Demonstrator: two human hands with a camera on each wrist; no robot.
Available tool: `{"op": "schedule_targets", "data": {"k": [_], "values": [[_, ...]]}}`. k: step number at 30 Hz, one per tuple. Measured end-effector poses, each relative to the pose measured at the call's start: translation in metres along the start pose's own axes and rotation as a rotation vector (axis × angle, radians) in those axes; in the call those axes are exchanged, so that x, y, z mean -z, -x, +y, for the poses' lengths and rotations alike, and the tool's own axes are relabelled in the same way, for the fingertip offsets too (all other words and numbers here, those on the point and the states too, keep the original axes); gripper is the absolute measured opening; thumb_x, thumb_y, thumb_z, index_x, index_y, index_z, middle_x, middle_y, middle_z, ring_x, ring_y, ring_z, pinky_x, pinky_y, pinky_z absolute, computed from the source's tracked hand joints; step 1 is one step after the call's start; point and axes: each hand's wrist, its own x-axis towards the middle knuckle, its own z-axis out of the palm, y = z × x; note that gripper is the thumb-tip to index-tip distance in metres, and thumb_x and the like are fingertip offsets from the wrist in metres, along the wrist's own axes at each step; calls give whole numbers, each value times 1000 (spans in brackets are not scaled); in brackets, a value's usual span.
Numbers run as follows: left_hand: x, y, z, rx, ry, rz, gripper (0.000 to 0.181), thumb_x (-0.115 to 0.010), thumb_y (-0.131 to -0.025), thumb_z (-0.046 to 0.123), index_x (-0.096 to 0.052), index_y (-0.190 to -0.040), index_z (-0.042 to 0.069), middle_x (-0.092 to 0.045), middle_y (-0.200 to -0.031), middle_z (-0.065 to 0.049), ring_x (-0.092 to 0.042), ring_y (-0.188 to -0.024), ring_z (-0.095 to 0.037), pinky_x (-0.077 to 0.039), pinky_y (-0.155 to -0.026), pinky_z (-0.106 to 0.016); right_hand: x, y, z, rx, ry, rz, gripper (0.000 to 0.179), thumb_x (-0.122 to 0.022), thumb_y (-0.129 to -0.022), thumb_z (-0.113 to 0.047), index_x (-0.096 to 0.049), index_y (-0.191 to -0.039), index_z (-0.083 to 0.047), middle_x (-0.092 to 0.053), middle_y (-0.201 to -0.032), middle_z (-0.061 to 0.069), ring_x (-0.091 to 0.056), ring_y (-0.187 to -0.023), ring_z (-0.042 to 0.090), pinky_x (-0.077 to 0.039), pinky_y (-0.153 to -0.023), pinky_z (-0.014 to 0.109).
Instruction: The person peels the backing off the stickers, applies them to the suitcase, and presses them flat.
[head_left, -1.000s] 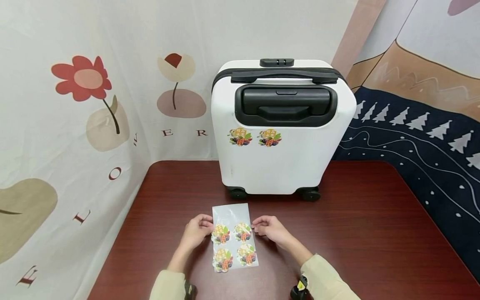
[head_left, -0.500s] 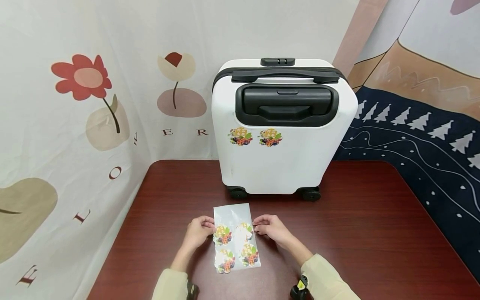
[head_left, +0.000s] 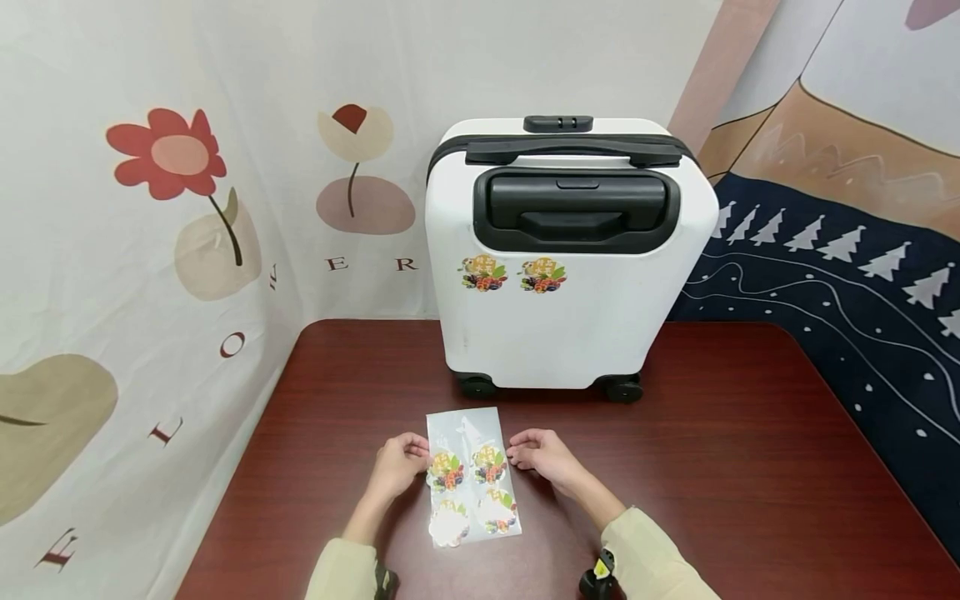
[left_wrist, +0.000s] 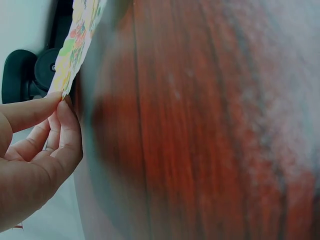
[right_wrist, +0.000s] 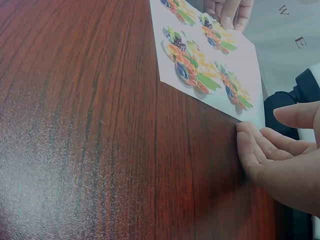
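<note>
A pale sheet (head_left: 444, 429) carries several round fruit stickers (head_left: 490, 463), and glare hides part of the lower ones. My left hand (head_left: 397, 463) pinches the sheet's left edge between thumb and fingers; the left wrist view shows this grip (left_wrist: 45, 135) side-on. At the opposite edge is my right hand (head_left: 549, 460). In the right wrist view its fingers (right_wrist: 247, 142) lie by the sheet's corner, with the thumb lifted apart from them. Behind the sheet stands a white suitcase (head_left: 555, 325) with two matching stickers (head_left: 543, 275) below its black handle recess.
The suitcase rests on small black wheels (head_left: 621, 389) on the dark red wooden table (head_left: 750, 467). Printed fabric hangs behind it, with flowers (head_left: 176, 156) on the left and white trees (head_left: 840, 243) on the right. Both sleeves are pale yellow.
The sheet and my left hand have shifted slightly right, and glare has moved across the stickers. My right hand has hardly moved. The suitcase stands as before.
</note>
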Motion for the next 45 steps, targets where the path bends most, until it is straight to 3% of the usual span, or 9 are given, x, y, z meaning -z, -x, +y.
{"op": "schedule_targets", "data": {"k": [14, 24, 30, 36, 41, 45], "values": [[0, 1, 1, 2, 25, -9, 14, -68, -69, -7, -60, -80, -3, -60, -71, -5, -56, -64, -14, -45, -57, -24, 2, -2, 5, 37, -108, -31, 19, -52, -84, 10, -50, -100, 19, -60, -78, 13, -61, -66, 17, -52, -63, 30], [2, 4, 10, 10, 105, -33, 13, -67, -72, -6, -59, -82, -4, -60, -74, -6, -57, -67, -16, -47, -55, -25, 3, 1, 1, 53, -9, -8, 9, -57, -78, 11, -56, -86, 12, -59, -67, 8, -59, -59, 17, -52, -59, 34], [5, 5, 21, 28, 170, -43, 7, -63, -79, -5, -59, -84, -5, -58, -73, -8, -58, -66, -15, -52, -58, -30, 7, 3, -6, 79, 74, -3, 5, -58, -80, 9, -57, -84, 9, -60, -66, 11, -59, -61, 21, -51, -59, 39], [8, 3, 34, 14, 223, -57, 4, -60, -81, -7, -58, -85, -8, -56, -74, -9, -58, -67, -16, -53, -63, -30, 11, 11, -26, 118, 71, -12, 4, -55, -82, 11, -55, -85, 13, -59, -69, 19, -59, -63, 26, -50, -64, 49], [16, 11, 57, -15, 236, -61, 4, -57, -82, -9, -56, -84, -12, -55, -73, -12, -57, -68, -20, -53, -63, -34, 11, 20, -44, 124, 71, -23, 5, -53, -83, 12, -53, -86, 17, -58, -70, 19, -59, -63, 25, -49, -67, 52], [21, 18, 74, -20, 239, -64, 5, -57, -82, -10, -54, -84, -13, -55, -73, -13, -57, -68, -22, -53, -64, -35, 15, 16, -39, 122, 62, -19, 6, -55, -83, 11, -54, -87, 15, -59, -70, 18, -59, -64, 25, -50, -66, 50]]}}
